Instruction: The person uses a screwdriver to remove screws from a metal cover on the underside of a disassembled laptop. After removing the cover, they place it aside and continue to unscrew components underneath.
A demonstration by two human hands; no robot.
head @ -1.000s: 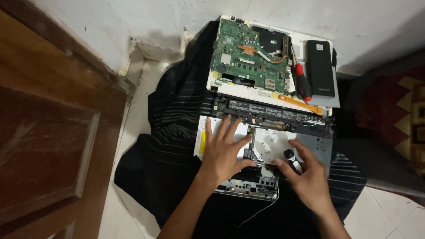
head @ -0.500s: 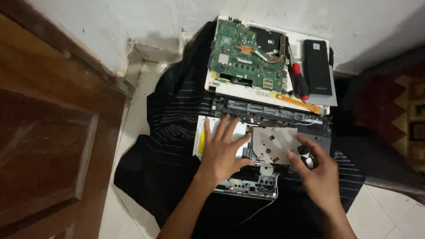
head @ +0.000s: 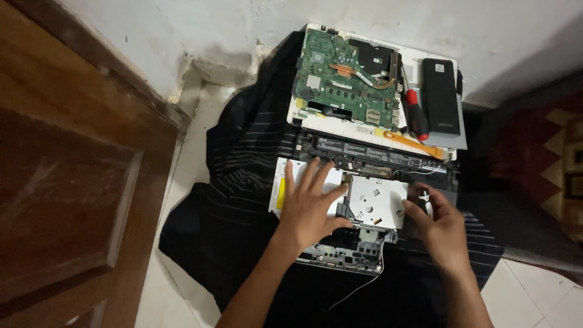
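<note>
Pressing left hand (head: 310,209) flat on optical drive (head: 370,203).

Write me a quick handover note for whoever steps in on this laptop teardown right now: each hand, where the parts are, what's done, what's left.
Left hand: flat, fingers spread on the white disc drive in the laptop base.
Right hand: grip on a small black and white tool at the base's right side.
Parts: green circuit board lies on the white cover by the wall, with a red screwdriver, an orange pry tool and a black battery pack. All rest on a dark striped cloth.
Done: base opened, board out.
Left: disc drive and metal plate still sit in the base.
</note>
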